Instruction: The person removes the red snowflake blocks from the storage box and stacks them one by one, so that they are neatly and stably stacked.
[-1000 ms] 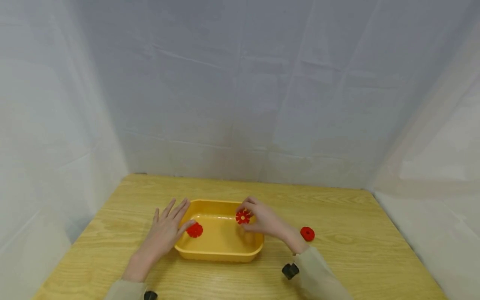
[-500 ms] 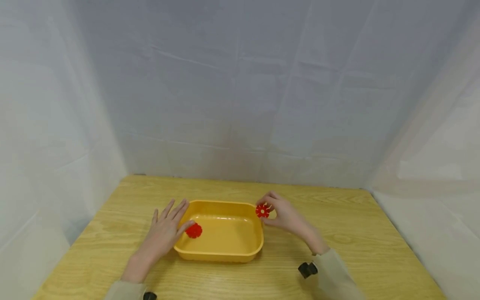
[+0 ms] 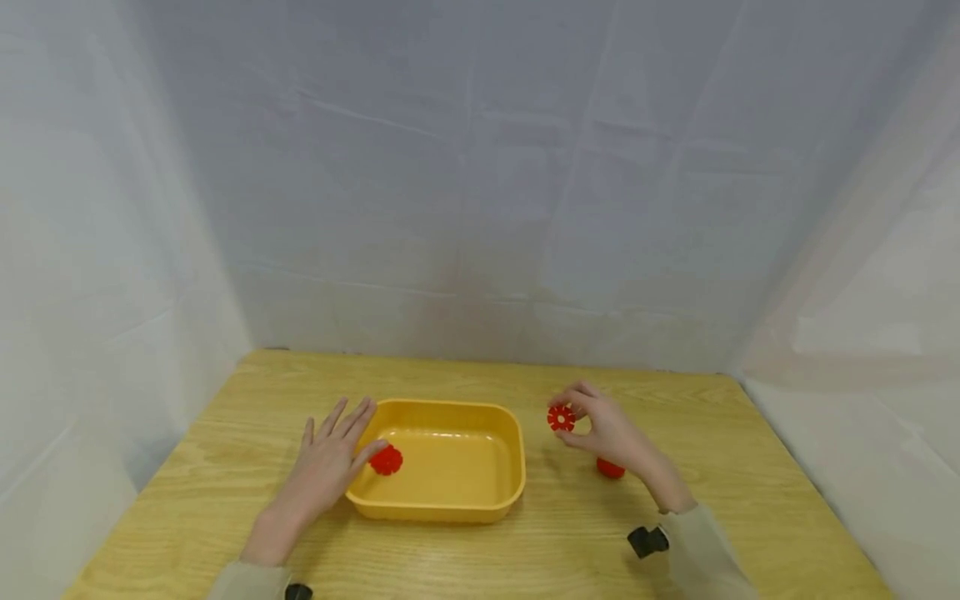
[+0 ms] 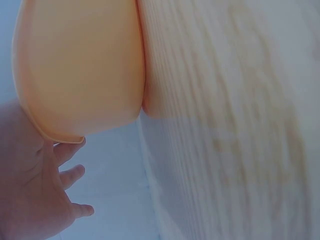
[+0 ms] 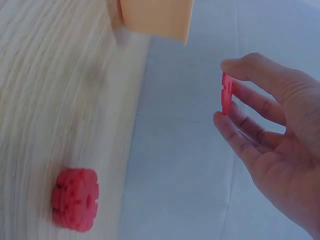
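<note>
Red flat plastic gear-shaped disc (image 3: 561, 417) was pinched upright between thumb and fingertips of the right hand (image 3: 611, 433), held in the air above the light wooden table (image 3: 720, 500), just right of the yellow rectangular plastic tray (image 3: 450, 508) and outside it. Right wrist view showed the disc (image 5: 226, 93) edge-on at the very tips of the fingers (image 5: 240, 65), palm clear of it. Second red toothed plastic disc stack (image 3: 610, 468) lay on the table under that hand, not touched; also seen in wrist view (image 5: 75, 199). Left hand (image 3: 326, 467) lay flat with straight spread fingers against the tray's left rim, holding nothing. Third red gear disc (image 3: 386, 459) sat inside the tray near its left wall, right by the left fingertips; contact unclear.
</note>
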